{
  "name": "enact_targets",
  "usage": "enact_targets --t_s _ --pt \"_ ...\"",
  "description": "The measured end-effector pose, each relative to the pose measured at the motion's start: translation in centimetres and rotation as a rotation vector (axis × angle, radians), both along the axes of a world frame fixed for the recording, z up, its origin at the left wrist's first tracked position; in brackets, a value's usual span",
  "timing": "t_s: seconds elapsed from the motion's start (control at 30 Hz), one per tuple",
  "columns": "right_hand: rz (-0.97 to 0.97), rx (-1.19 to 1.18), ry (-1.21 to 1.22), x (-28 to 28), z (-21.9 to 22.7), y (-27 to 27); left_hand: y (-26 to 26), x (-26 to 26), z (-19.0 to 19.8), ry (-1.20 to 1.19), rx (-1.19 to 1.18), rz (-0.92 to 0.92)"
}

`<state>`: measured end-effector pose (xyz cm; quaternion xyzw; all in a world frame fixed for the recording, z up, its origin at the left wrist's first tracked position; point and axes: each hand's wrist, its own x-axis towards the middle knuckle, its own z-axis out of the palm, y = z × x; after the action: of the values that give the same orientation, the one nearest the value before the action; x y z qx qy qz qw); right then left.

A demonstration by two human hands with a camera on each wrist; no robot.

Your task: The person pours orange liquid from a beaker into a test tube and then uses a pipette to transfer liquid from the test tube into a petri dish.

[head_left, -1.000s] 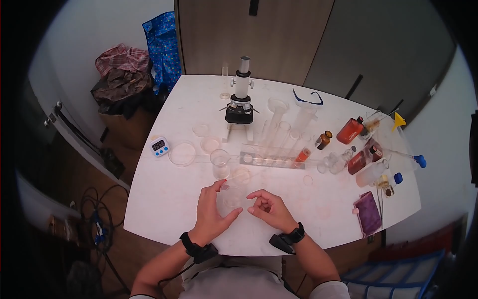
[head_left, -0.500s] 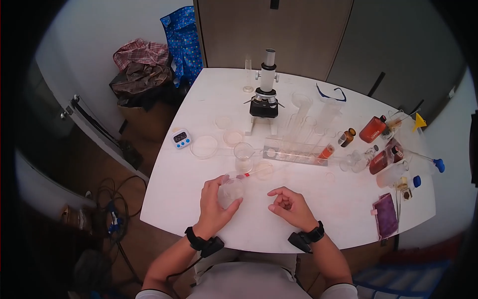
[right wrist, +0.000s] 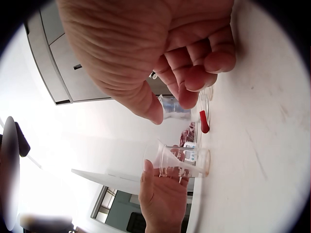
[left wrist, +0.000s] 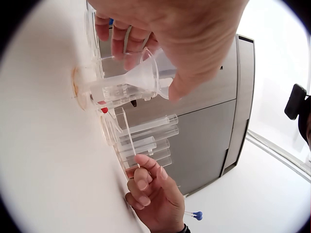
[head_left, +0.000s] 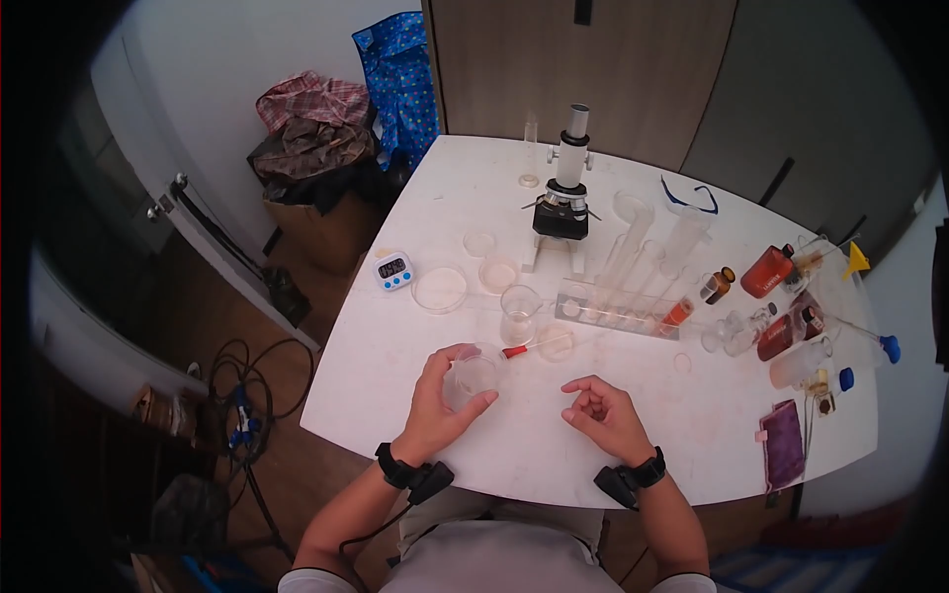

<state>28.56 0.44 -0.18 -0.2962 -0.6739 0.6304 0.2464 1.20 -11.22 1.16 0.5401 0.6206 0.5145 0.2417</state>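
A: Our left hand (head_left: 435,400) is sitting farther to the left of the standing beaker (head_left: 519,316) than it was a second ago, bringing the held beaker (right wrist: 205,162) along, and the red bulb of the dropper (head_left: 514,352) is showing more plainly.

B: How are our two hands doing?

A: They're keeping well apart. The left is curling its fingers round the held beaker, in front and to the left of the standing beaker, with the thumb lying by the rim of the funnel (left wrist: 143,75). The right hand (head_left: 603,415) is hovering in front and to the right of the standing beaker, fingers loosely bent, gripping nothing.

B: Is the funnel sitting straight?

A: It's tilting a little, its stem seemingly pointing down inside the held beaker. We aren't managing to tell whether the base is bearing fully on the table (head_left: 692,435).

B: So how should we be steadying it?

A: In our judgement, by holding the wall lightly but evenly, letting the thumb keep the funnel from rocking, and keeping the base flat.

B: And the right hand?

A: We'd best be passing above the dropper, since it's lying just in front of the standing beaker and reaching over the petri dish (head_left: 556,354) to its right; a low sweep could be rolling it away.
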Motion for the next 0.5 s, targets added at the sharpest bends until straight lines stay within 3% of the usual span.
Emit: enact_targets --t_s 0.2,0.5 --pt "0.007 0.012 0.003 0.0 0.0 0.0 0.7 0.7 1.7 -0.119 0.079 0.022" --pt "0.002 0.033 -0.003 0.1 -0.3 0.0 1.4 -0.1 3.3 -0.021 0.045 0.016"
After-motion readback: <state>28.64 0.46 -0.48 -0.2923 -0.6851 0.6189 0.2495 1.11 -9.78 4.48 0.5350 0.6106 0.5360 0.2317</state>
